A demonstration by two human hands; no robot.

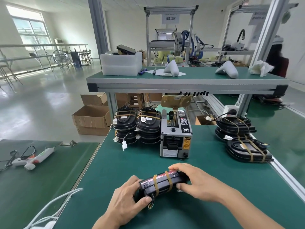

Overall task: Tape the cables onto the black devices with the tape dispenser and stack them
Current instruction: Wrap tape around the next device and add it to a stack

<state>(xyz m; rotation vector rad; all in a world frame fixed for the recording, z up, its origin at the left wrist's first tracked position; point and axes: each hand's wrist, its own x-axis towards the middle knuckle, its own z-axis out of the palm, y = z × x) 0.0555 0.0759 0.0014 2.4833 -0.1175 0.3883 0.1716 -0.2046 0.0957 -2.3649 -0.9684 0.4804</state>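
Hands gripped one black device (pixel 162 184) from both ends, low on the green bench (pixel 125 164) in front of the tape dispenser (pixel 175 139). The left hand (pixel 127 198) curled round its near end, thumb over the wires; the right hand (pixel 196 180) pinched the far end. Two tape bands (pixel 168 179) already crossed it. Loose wire ends (pixel 151 206) by the left thumb could probably snag or pull free in the lift. The two stacks (pixel 137 128) left of the dispenser looked tall, so a careless set-down might tip them.
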